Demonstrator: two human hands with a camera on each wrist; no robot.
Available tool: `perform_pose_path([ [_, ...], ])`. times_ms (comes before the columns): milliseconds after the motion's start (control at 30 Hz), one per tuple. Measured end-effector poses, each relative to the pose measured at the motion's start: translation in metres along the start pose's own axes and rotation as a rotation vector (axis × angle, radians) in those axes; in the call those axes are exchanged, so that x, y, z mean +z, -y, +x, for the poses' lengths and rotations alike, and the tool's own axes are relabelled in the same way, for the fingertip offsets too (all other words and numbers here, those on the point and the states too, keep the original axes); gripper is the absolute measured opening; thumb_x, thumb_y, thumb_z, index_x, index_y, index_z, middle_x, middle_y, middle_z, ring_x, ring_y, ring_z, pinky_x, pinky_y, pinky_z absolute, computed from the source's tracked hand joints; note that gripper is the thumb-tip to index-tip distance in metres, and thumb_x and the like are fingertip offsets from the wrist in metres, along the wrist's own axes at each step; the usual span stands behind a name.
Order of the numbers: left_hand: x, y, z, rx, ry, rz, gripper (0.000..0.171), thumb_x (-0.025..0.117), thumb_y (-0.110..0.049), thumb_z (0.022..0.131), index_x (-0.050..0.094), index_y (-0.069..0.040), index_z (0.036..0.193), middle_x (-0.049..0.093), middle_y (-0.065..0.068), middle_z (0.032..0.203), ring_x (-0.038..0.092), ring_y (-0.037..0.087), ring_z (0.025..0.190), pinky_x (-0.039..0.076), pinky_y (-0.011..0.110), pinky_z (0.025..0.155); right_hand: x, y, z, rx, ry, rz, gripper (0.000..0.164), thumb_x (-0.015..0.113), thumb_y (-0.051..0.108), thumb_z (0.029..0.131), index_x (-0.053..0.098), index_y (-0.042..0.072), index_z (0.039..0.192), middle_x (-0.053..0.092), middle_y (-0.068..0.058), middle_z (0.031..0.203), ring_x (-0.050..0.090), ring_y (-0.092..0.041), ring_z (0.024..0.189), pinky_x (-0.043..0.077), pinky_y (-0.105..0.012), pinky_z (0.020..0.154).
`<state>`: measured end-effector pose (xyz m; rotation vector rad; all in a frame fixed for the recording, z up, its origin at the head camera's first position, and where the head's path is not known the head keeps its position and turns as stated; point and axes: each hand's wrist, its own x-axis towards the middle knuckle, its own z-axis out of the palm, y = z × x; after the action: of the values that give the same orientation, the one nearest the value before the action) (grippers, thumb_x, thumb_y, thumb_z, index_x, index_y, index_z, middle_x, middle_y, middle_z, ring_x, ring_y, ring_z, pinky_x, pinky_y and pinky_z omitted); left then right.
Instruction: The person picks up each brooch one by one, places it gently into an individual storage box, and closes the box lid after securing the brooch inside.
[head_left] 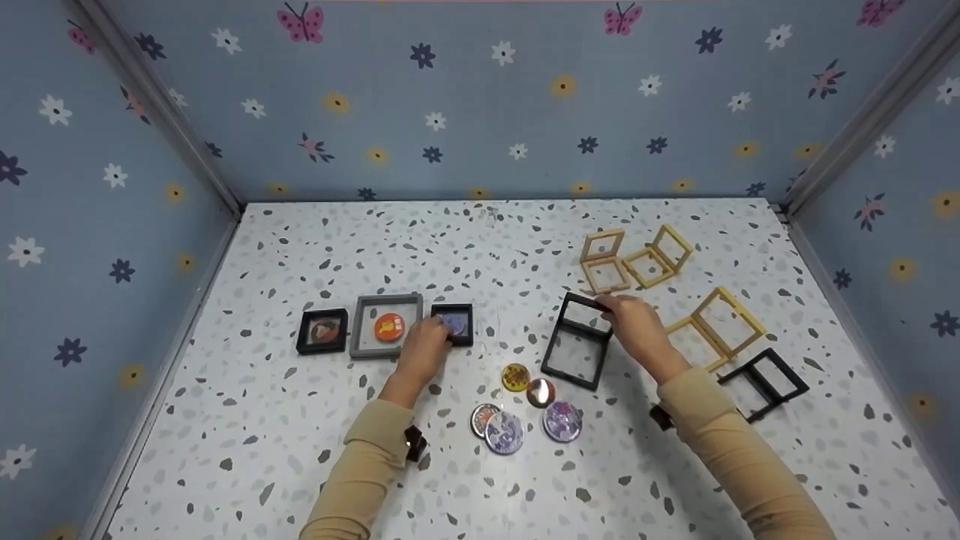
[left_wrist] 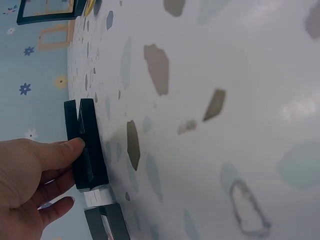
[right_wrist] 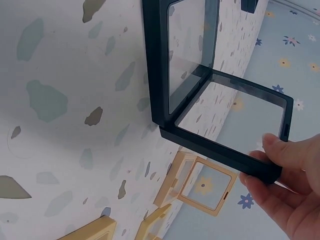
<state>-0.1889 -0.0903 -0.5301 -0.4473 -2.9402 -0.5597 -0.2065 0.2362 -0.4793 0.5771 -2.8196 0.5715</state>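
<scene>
My left hand pinches the near side of a small black display frame with a purple round badge inside. In the left wrist view, the thumb lies on this frame's edge and a thin V-shaped gap shows between its two halves. To its left lies a grey frame with an orange badge, then another black frame with a dark round badge. My right hand pinches a corner of a larger black frame, which stands hinged open, clear film in both halves.
Several round badges lie between the forearms, two overlapping. Open wooden-coloured frames and a yellow one stand at the back right. Beside the right forearm are a larger yellow frame and an open black frame. Patterned walls enclose the table.
</scene>
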Motion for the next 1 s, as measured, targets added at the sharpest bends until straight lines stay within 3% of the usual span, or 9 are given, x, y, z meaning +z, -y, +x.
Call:
perform_pose_path([
  [267, 0.001, -0.005, -0.008, 0.054, -0.086, -0.011, 0.023, 0.068, -0.006, 0.077, 0.063, 0.004, 0.097, 0.057, 0.018, 0.100, 0.053, 0.033, 0.094, 0.042, 0.045, 0.081, 0.002, -0.001, 0.000, 0.000, -0.006, -0.005, 0.022, 0.064, -0.003, 0.079, 0.065, -0.001, 0.101, 0.064, -0.018, 0.089, 0.061, -0.034, 0.078, 0.048, -0.044, 0.067],
  [500, -0.003, -0.020, -0.017, 0.164, -0.125, -0.046, 0.026, 0.068, -0.009, 0.078, 0.062, 0.004, 0.099, 0.057, 0.017, 0.099, 0.053, 0.031, 0.095, 0.043, 0.043, 0.082, 0.001, -0.002, 0.001, 0.004, -0.010, 0.010, 0.025, 0.063, -0.005, 0.078, 0.064, -0.003, 0.102, 0.064, -0.020, 0.091, 0.060, -0.035, 0.082, 0.047, -0.046, 0.072],
  [667, -0.006, -0.030, -0.025, 0.210, -0.050, -0.089, 0.028, 0.067, -0.012, 0.079, 0.060, 0.002, 0.103, 0.057, 0.015, 0.099, 0.053, 0.030, 0.095, 0.042, 0.043, 0.084, 0.001, -0.002, 0.001, 0.005, 0.003, 0.003, 0.025, 0.063, -0.004, 0.078, 0.064, -0.003, 0.104, 0.064, -0.020, 0.093, 0.060, -0.035, 0.083, 0.047, -0.046, 0.073],
  [833, -0.005, -0.038, -0.034, 0.310, 0.041, -0.120, 0.032, 0.065, -0.019, 0.082, 0.059, 0.002, 0.106, 0.056, 0.012, 0.101, 0.053, 0.027, 0.095, 0.042, 0.040, 0.084, 0.001, -0.002, 0.001, 0.010, -0.002, 0.011, 0.026, 0.063, -0.004, 0.078, 0.064, -0.003, 0.104, 0.064, -0.020, 0.093, 0.060, -0.035, 0.083, 0.047, -0.046, 0.073],
  [1000, -0.003, -0.045, -0.044, 0.370, 0.170, -0.140, 0.042, 0.063, -0.029, 0.083, 0.056, 0.000, 0.113, 0.055, 0.011, 0.108, 0.051, 0.024, 0.101, 0.040, 0.037, 0.091, 0.000, -0.001, 0.001, 0.024, 0.014, 0.014, 0.026, 0.063, -0.003, 0.079, 0.063, -0.003, 0.105, 0.064, -0.020, 0.094, 0.060, -0.035, 0.085, 0.047, -0.045, 0.075],
])
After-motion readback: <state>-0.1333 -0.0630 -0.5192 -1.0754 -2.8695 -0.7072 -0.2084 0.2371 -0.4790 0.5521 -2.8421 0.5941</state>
